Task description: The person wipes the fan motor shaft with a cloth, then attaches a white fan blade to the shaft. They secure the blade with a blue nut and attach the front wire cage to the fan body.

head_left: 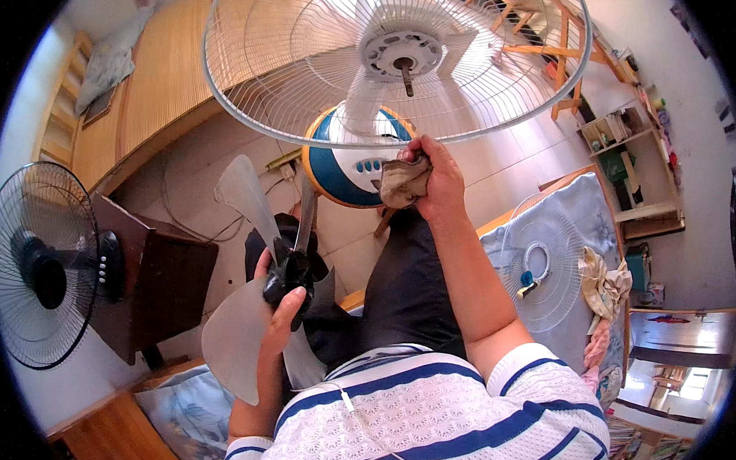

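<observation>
In my left hand (283,310) is a fan blade (243,319) with a black hub and pale translucent vanes, held by the hub above my lap. The fingers of my right hand (441,175) close around a crumpled brownish cloth (404,182), just under the lower rim of a large wire fan grille (243,125). The grille is on the standing fan, with a bare motor shaft (407,76) sticking out of its centre. Below it stands the fan's round base (329,170), blue and white with an orange edge and several buttons.
Another fan with a black grille (45,266) is at the left, beside a dark brown cabinet (163,270). A loose front grille (548,284), a screwdriver (530,289) and a beige cloth (603,278) lie on the bedding at my right. A wooden bed (168,67) and a shelf (637,168) stand farther off.
</observation>
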A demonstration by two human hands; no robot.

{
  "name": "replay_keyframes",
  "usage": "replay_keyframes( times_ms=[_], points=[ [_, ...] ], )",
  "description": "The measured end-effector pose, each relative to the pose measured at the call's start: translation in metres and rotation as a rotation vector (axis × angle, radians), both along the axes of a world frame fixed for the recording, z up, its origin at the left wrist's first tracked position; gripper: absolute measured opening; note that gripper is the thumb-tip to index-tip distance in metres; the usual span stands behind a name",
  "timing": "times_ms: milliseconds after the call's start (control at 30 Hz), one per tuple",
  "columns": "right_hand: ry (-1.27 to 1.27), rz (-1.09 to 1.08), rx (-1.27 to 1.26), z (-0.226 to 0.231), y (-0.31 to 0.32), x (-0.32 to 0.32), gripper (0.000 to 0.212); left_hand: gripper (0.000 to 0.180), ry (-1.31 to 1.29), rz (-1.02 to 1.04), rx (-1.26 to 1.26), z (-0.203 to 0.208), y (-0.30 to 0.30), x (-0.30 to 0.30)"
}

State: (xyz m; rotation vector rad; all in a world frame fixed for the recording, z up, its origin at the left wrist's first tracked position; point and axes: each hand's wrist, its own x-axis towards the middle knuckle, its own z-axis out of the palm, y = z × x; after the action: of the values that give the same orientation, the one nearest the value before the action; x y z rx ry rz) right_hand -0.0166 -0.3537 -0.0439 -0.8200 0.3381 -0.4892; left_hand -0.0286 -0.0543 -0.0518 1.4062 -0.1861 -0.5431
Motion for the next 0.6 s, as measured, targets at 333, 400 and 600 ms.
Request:
replay_keyframes(
  times_ms=[333, 400, 600],
  points=[
    [-0.005, 0.014, -0.057, -0.001, -0.002, -0.011, 0.017, 0.087, -0.029, -0.016, 0.024, 0.003, -0.005, -0.004],
    [-0.016, 0.017, -0.046, 0.000, -0.001, -0.012, 0.015, 0.088, -0.043, -0.020, 0.027, 0.005, -0.006, -0.003],
    [-0.007, 0.017, -0.074, -0.011, -0.003, -0.014, 0.010, 0.088, -0.042, -0.006, 0.037, 0.004, -0.005, -0.004]
  ],
)
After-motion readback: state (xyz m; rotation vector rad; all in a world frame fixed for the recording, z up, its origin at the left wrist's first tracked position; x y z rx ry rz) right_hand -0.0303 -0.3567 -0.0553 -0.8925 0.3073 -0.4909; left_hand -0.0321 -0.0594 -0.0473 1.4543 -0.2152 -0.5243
